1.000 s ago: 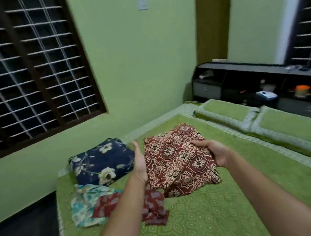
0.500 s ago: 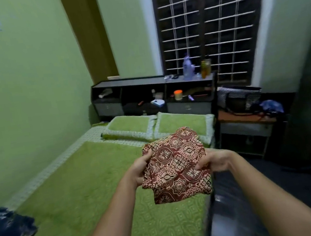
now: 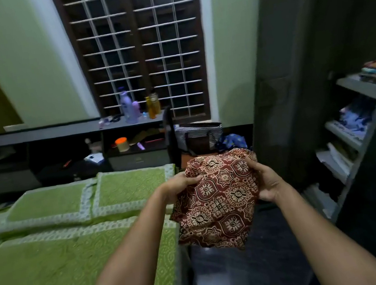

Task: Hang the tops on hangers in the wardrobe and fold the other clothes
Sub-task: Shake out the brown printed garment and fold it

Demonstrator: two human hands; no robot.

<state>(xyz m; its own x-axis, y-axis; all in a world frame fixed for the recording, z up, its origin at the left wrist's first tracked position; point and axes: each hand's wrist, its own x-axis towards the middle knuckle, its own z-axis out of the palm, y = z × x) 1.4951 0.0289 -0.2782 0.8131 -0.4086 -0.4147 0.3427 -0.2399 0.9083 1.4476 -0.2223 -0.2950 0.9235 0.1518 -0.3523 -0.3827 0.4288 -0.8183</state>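
Note:
A folded maroon garment (image 3: 217, 201) with a cream floral block print hangs in the air past the right edge of the bed, over the dark floor. My left hand (image 3: 178, 185) grips its upper left edge. My right hand (image 3: 267, 184) grips its upper right edge. The open wardrobe (image 3: 356, 131) stands at the right, with grey shelves that hold stacked clothes and papers. No hangers show in this view.
The bed with a green cover (image 3: 55, 272) and two green pillows (image 3: 87, 196) fills the left. A dark headboard shelf (image 3: 68, 145) carries bottles and small items. A striped bag (image 3: 199, 138) sits by the window. The wardrobe door (image 3: 277, 80) stands open beside the dark floor strip.
The view has swung right, from the pile of clothes on the bed to the wardrobe. Both hands have carried the folded maroon garment off the bed and toward the wardrobe shelves.

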